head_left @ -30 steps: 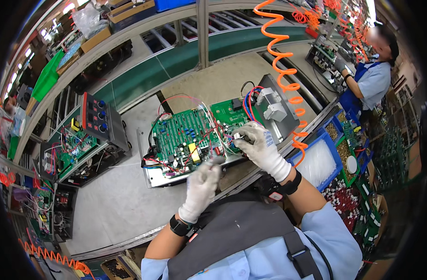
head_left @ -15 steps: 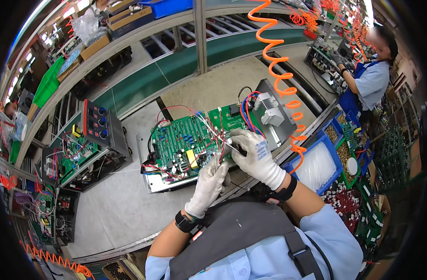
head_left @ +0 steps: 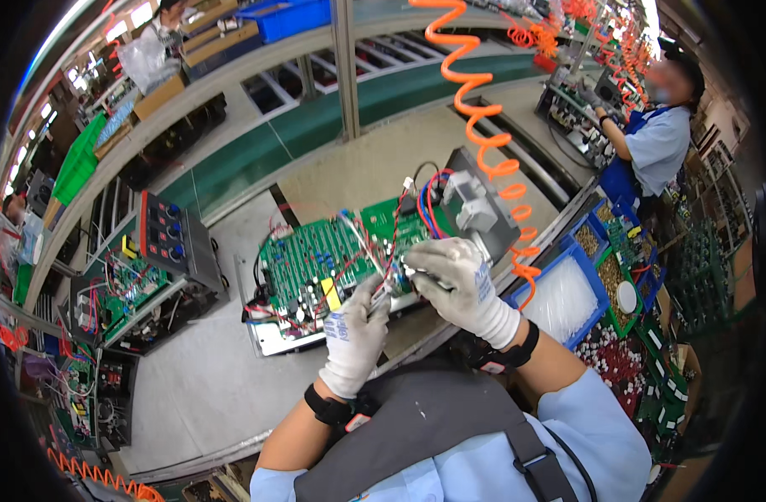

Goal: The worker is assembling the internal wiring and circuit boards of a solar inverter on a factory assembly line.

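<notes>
A green circuit board [head_left: 295,259] with many components lies in an open metal chassis [head_left: 293,341] in front of me. My left hand [head_left: 355,335], in a white glove, is at the board's near edge, its fingers closed around thin wires [head_left: 391,255]. A twisted red and black pair rises from there to a small white connector [head_left: 408,182] above the board. Just to the right, my right hand [head_left: 460,283], also gloved, is closed with thumb and fingertips together; what they pinch is hidden. Thicker red and blue cables [head_left: 433,209] run behind it beside a grey panel with heat sinks [head_left: 475,205].
An orange coiled hose [head_left: 492,155] hangs close to my right hand. Blue bins [head_left: 559,297] with clear tubes and small parts stand at the right. Another unit with a knobbed panel [head_left: 169,234] is at the left. A co-worker [head_left: 659,142] works at the far right.
My left hand has turned and shifted left, away from my right hand. The red and black pair now stands up with its white connector above the board. The whole view has shifted slightly.
</notes>
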Demonstrator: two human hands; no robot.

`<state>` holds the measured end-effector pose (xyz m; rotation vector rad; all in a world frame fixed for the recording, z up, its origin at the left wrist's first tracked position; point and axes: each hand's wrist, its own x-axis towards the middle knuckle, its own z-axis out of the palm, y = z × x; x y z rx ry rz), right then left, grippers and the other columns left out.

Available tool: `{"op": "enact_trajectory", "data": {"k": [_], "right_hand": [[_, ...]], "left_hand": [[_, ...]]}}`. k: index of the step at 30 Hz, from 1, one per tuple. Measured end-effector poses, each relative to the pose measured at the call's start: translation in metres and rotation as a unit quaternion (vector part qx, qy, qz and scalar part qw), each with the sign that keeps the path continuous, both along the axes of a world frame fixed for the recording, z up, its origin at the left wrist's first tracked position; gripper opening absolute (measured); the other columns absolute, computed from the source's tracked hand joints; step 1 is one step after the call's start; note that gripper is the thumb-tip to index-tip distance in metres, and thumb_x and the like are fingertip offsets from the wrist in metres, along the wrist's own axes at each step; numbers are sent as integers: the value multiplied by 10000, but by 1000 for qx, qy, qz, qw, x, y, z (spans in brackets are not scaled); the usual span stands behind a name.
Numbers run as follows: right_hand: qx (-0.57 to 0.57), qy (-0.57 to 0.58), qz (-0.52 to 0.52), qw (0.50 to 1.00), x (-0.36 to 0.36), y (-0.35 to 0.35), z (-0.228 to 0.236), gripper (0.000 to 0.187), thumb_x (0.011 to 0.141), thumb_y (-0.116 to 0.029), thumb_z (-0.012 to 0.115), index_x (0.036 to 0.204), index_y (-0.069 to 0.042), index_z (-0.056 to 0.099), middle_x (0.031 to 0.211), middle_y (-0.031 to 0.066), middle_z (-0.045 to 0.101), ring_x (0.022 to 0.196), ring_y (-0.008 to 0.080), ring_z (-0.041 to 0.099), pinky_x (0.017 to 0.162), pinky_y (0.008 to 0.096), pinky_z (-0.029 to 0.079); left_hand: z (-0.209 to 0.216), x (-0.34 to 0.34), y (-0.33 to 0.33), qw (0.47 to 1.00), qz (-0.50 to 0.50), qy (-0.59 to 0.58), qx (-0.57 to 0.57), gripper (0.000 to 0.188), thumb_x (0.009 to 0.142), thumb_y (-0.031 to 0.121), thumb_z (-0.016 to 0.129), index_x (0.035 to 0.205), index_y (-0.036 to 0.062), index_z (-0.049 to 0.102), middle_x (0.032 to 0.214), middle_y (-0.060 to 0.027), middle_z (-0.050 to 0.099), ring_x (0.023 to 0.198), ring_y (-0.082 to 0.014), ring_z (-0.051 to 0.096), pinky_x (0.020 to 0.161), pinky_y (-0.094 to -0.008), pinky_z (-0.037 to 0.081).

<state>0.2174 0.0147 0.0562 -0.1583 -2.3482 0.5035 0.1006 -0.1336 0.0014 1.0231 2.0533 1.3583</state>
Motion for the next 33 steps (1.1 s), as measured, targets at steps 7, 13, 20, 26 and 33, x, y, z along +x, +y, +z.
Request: {"op": "enact_trajectory", "data": {"k": [7,13,20,26,33], "right_hand": [[14,-163,45,986,5,-26,-14,246,732,-138,676,968,-68,669,913,99,676,767,266,652,669,361,499],[48,-166,-11,985,-2,-15,-10,318,801,-174,628,1117,-133,630,1089,69,607,909,282,610,796,412,463],[-12,-193,45,980,-7,6,6,270,775,-179,632,1038,-187,689,1017,96,611,926,284,610,768,429,475],[164,-198,10,966,2,11,7,227,755,-256,644,966,-192,696,1400,133,432,1247,328,437,1032,488,298],[170,-324,-137,921,12,45,4,236,746,-144,618,964,-162,706,1420,143,421,1350,351,327,1098,554,207]], "left_hand": [[5,2,-4,997,38,64,-8,323,879,157,627,1145,-7,548,942,-176,664,847,-282,665,724,-347,513],[8,3,-5,977,-24,208,50,212,833,88,649,1032,32,603,797,-158,649,712,-284,658,634,-336,503],[10,5,-6,959,-27,272,77,256,736,1,648,983,64,638,848,-162,666,765,-331,659,649,-382,511],[11,7,-5,969,-7,243,32,212,771,56,629,980,92,620,844,-124,677,748,-302,662,651,-371,515],[14,6,-7,972,-29,229,42,234,789,71,683,1016,71,628,825,-148,664,731,-292,660,640,-349,506]]}}
